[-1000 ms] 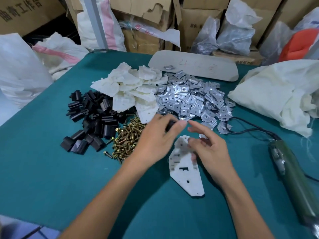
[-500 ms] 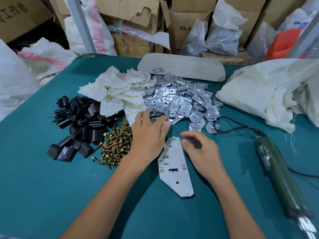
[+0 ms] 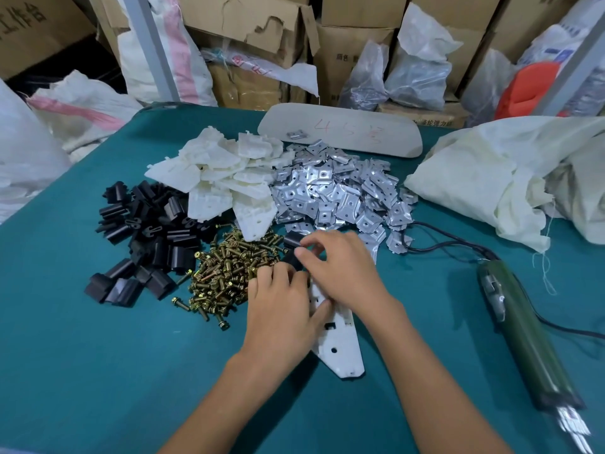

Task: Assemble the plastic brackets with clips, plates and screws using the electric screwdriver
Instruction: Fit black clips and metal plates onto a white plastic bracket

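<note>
A white plastic bracket lies flat on the green table in front of me. My left hand rests on its left edge with the thumb pressed on top and the fingers curled down beside it. My right hand covers the bracket's far end and pinches a black clip between thumb and fingers. Behind lie piles of black clips, white brackets, metal plates and brass screws. The green electric screwdriver lies on the right, untouched.
The screwdriver's black cord runs from the plate pile toward the tool. A grey board with one plate on it lies at the back. A crumpled white sack fills the right rear. Cardboard boxes and bags stand beyond the table.
My left hand has drawn back from the plate pile onto the bracket. My right hand has moved forward over the bracket's far end and now pinches a black clip.
</note>
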Motion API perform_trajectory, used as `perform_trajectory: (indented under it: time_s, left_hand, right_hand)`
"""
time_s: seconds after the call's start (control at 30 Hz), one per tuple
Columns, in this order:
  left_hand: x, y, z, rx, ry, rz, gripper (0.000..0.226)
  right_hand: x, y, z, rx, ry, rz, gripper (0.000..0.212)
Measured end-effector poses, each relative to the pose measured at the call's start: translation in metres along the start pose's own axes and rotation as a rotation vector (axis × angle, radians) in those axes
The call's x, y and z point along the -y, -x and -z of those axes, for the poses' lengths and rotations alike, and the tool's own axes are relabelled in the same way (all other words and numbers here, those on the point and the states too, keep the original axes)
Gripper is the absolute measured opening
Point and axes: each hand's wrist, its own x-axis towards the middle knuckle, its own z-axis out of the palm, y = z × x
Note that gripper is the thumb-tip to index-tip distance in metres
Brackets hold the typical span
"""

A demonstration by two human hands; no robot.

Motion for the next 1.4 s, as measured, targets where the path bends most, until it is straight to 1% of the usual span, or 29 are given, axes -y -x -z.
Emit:
perform_trajectory:
  time_s: [0.07,0.17,0.27,0.4,0.5,0.57,0.63,0.7,0.77,0.83,0.9,0.97,1.07,1.13,1.27,1.4]
  left_hand:
    - [-0.001,0.003,-0.002,0.001,0.098,0.013,0.048]
    - [-0.004,0.007,-0.004,0.023,0.268,0.059,0.046]
    - [-0.004,0.006,-0.001,0.035,0.421,0.08,0.039]
    - [-0.007,0.006,-0.002,0.118,0.774,0.262,0.033]
    - [-0.01,0.009,-0.004,0.162,0.867,0.283,0.034]
    - [-0.01,0.009,-0.004,0.164,0.845,0.271,0.037]
    - [-0.007,0.007,-0.003,0.152,0.836,0.265,0.036]
    - [-0.003,0.003,-0.002,0.132,0.825,0.26,0.033]
    - [0.002,-0.002,0.0,0.117,0.834,0.275,0.031]
    - [0.005,-0.006,0.002,0.123,0.94,0.299,0.029]
    - [0.004,-0.01,0.004,0.135,1.08,0.294,0.026]
    - [0.001,-0.017,0.005,0.142,1.181,0.286,0.026]
    - [-0.003,-0.029,0.004,0.145,1.26,0.261,0.026]
    - [-0.005,-0.032,0.0,0.175,1.278,0.229,0.026]
    - [-0.001,-0.028,-0.007,0.2,1.238,0.141,0.03]
    - [0.003,-0.028,-0.011,0.237,1.174,0.108,0.033]
  right_hand:
    - [0.012,-0.012,0.004,0.107,0.048,-0.027,0.028]
    - [0.027,-0.025,0.008,0.268,0.115,-0.122,0.023]
    - [0.029,-0.03,0.009,0.327,0.131,-0.147,0.023]
    - [0.024,-0.031,0.014,0.4,0.0,-0.185,0.028]
    - [0.017,-0.032,0.013,0.434,-0.052,-0.212,0.024]
    - [0.013,-0.033,0.011,0.42,-0.168,-0.236,0.02]
    - [0.01,-0.033,0.011,0.36,-0.293,-0.251,0.015]
    - [0.008,-0.03,0.017,0.225,-0.405,-0.25,0.015]
    - [0.003,-0.023,0.027,0.033,-0.61,-0.26,0.018]
    - [-0.006,-0.01,0.038,-0.122,-0.861,-0.289,0.017]
    - [-0.016,0.007,0.044,-0.193,-1.034,-0.335,0.011]
    - [-0.026,0.023,0.041,-0.22,-1.091,-0.412,0.015]
    - [-0.034,0.039,0.029,-0.209,-1.15,-0.506,0.022]
    - [-0.035,0.044,0.022,-0.171,-1.201,-0.508,0.021]
    - [-0.034,0.044,0.016,-0.109,-1.242,-0.475,0.024]
    - [-0.033,0.044,0.016,-0.108,-1.273,-0.478,0.025]
